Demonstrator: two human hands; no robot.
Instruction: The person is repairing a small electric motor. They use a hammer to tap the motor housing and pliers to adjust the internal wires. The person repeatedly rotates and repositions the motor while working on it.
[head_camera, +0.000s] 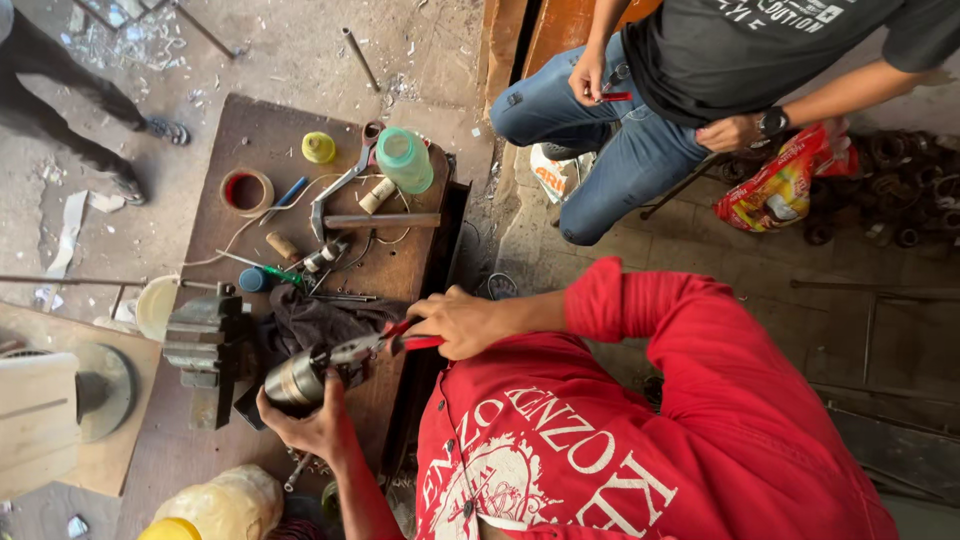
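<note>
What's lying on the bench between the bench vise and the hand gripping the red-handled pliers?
In the head view, a dark rag lies between the bench vise and the right hand, with the pliers reaching to the metal cylinder.

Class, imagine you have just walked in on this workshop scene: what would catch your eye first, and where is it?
First, the bright red shirt filling the lower right. Next, at the bench's near edge, the right hand works red-handled pliers on a metal cylinder that the left hand cradles, beside a grey vise.
</note>
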